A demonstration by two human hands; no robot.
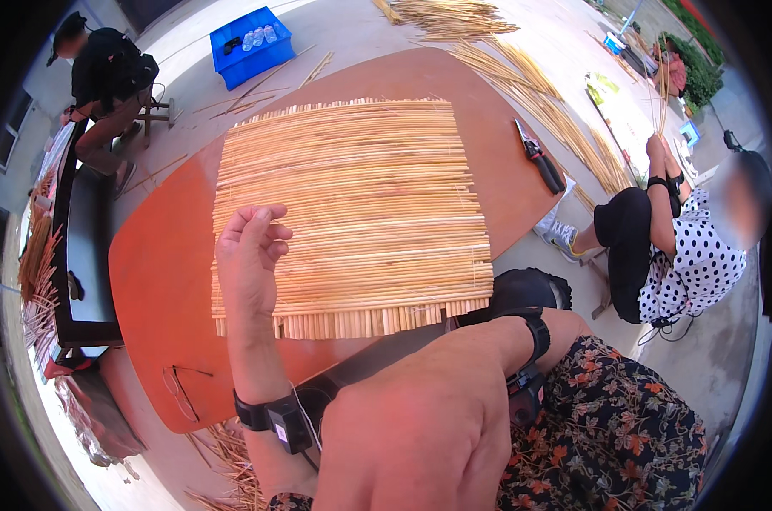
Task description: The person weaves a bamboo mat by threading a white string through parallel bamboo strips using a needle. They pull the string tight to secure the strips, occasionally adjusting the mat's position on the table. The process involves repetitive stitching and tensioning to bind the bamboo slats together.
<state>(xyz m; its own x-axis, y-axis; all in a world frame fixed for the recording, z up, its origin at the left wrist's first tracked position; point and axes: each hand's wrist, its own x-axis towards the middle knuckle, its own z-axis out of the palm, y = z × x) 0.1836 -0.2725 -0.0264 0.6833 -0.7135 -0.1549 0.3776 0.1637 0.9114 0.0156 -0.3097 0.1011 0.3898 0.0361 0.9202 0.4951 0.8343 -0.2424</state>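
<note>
Fingers of the left hand curl loosely inward at the centre-left of the frame, thumb and forefinger close together; a thin pale thread may run from them, but it is too fine to be sure. The hand is raised above the left edge of a woven reed mat, with a black wristband below it. The right hand fills the lower centre, very close to the camera and seen from the back, so I cannot tell what its fingers do or hold; it also wears a black wristband.

The mat lies flat in the middle of the frame on a rounded orange-brown board, its cut reed ends lined up along the near edge. Black-handled shears rest on the board to the right of the mat. Loose reeds fan across the ground at the upper right. A blue crate sits at the upper left. A seated person in a dotted top holds reeds at the right edge; another person sits at the upper left.
</note>
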